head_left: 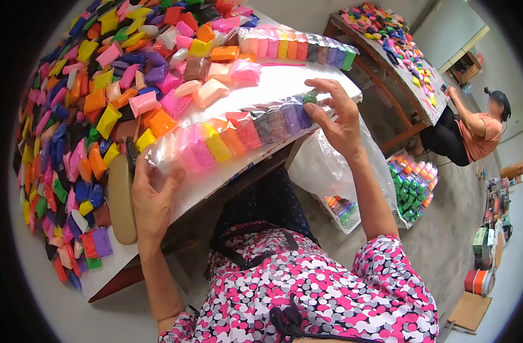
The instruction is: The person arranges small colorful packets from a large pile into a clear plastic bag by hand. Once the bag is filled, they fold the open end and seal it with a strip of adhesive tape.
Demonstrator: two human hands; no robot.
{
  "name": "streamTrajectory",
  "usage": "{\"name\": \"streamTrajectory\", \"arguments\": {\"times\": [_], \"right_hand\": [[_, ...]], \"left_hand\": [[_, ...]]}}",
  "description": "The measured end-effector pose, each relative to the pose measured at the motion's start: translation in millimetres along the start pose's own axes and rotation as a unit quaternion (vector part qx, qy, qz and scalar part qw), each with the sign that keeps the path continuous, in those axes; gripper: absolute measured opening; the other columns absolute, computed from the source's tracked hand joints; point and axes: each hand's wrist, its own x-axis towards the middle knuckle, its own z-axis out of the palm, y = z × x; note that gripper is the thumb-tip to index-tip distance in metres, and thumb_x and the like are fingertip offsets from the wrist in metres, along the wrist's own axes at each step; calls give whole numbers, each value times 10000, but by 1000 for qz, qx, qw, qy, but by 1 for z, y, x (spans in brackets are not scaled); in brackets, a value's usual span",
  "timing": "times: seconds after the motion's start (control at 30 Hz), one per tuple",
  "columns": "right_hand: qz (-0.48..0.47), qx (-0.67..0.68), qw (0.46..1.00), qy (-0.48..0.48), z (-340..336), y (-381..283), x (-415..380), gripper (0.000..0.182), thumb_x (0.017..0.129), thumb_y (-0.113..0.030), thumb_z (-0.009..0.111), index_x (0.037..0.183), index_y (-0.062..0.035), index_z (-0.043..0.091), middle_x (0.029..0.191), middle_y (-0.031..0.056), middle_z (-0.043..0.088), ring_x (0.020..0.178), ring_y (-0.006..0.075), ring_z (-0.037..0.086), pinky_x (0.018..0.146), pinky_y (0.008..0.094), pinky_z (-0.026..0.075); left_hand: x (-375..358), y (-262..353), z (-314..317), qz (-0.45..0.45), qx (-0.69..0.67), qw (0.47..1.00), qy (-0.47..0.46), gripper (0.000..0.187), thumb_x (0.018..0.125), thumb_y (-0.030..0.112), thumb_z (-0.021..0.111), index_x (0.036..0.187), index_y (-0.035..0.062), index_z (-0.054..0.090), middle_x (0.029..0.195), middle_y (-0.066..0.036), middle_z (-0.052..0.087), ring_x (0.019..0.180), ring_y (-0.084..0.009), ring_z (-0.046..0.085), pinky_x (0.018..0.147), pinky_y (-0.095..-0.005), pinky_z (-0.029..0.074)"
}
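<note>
A long clear plastic sleeve holds a row of small coloured packets, running from white and pink through yellow, orange, red, black and purple to green. My left hand grips its pale end at the table's front edge. At the green end, the thumb and fingers of my right hand close on the sleeve. A second filled sleeve lies behind it on the white tabletop. Loose coloured packets are heaped to the left and back. Beside my left hand sits a tan oblong object.
A translucent plastic bag hangs right of my legs, over a white basket. Filled sleeves are stacked on the floor. Another person sits at a second table covered with packets.
</note>
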Motion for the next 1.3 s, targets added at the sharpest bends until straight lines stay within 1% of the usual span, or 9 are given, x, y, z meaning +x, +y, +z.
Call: {"name": "streamTrajectory", "arguments": {"times": [0.23,0.33,0.43,0.47,0.67,0.83,0.87,1.0,1.3], "right_hand": [[-45,24,996,-73,-5,-2,5,862,680,-319,857,1416,-103,464,1354,112,528,1183,240,544,863,390,505],[35,-13,990,-133,-5,-14,9,813,680,-367,856,1367,-91,521,1331,104,551,1162,248,558,850,376,505],[84,-47,980,-172,-3,-14,12,733,698,-407,841,1297,-73,584,1293,100,579,1139,253,569,836,357,506],[104,-47,975,-189,-5,-18,12,665,743,-427,817,1291,-111,610,1335,78,574,1222,233,536,932,379,471],[-99,-177,969,-143,1,-24,20,520,788,-307,794,1224,-72,638,1287,120,609,1202,286,571,1001,407,459],[-149,-62,959,-231,40,-59,39,461,771,-174,787,1192,-58,641,1280,125,606,1149,307,602,958,386,490],[-155,-53,954,-251,48,-65,41,453,770,-156,781,1189,-58,641,1277,124,606,1147,306,600,956,388,490],[-211,-32,935,-283,82,-76,49,431,768,-135,757,1175,-63,635,1223,116,618,1130,309,591,958,410,473],[-288,-66,921,-254,131,-85,48,397,750,-226,787,1083,-76,632,1147,103,612,1092,289,586,905,417,471]], "left_hand": [[10,-1,14,-13,-207,977,47,512,929,257,690,1336,27,481,898,-6,571,796,-85,489,710,-233,417],[20,5,13,-72,-175,979,76,423,985,243,611,1310,-1,494,913,-26,622,822,-63,524,757,-216,428],[23,1,17,-33,-12,992,124,422,1001,280,582,1283,-22,498,838,-18,622,771,-62,506,710,-221,421],[23,1,17,-26,9,991,130,423,1003,287,578,1280,-22,500,832,-22,620,765,-65,500,699,-226,419],[18,6,22,-37,59,982,174,407,1000,289,579,1272,-9,522,809,-30,587,749,-94,493,682,-259,421],[-4,12,17,69,116,958,253,371,988,240,590,1271,3,547,910,-32,581,810,-115,512,735,-269,427],[-8,17,13,53,55,967,243,279,934,104,575,1200,26,614,978,-56,610,816,-138,528,775,-282,451],[-8,0,-10,55,-115,987,93,324,825,-73,497,1092,-1,665,989,-27,609,852,-107,534,817,-234,447],[3,6,-13,88,-67,989,93,120,902,14,628,1004,-45,648,844,-56,625,766,-126,577,702,-259,463]]}}
